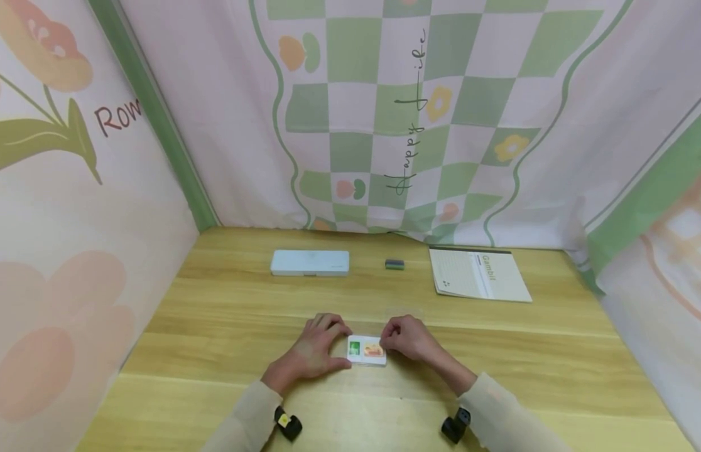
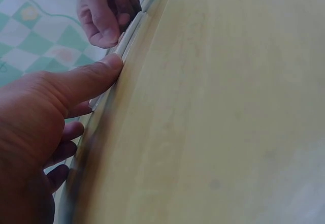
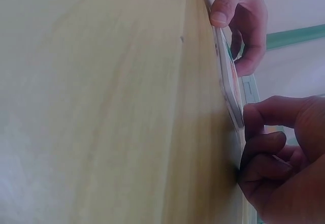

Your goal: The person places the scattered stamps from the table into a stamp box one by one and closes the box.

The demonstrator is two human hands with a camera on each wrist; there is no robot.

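A white flat slab with rounded corners (image 1: pixel 357 361), its exact kind not clear, lies on the table in the head view. On its face are a small green sticker (image 1: pixel 355 348) and an orange picture sticker (image 1: pixel 373 349). My left hand (image 1: pixel 316 345) grips the slab's left end, thumb on the near edge and fingers on the far one. At the other end, my right hand (image 1: pixel 409 339) has its fingers curled, and its fingertips pinch the orange sticker's right edge. In the right wrist view the slab's side (image 3: pixel 225 76) shows edge-on between both hands.
A faint clear sheet (image 1: pixel 404 312) lies just beyond the right hand. Farther back are a pale blue pencil case (image 1: pixel 309 262), a small dark green block (image 1: pixel 394 264) and a notebook (image 1: pixel 479 274). Patterned curtains (image 1: pixel 362 113) hang behind the wooden table (image 1: pixel 215 326).
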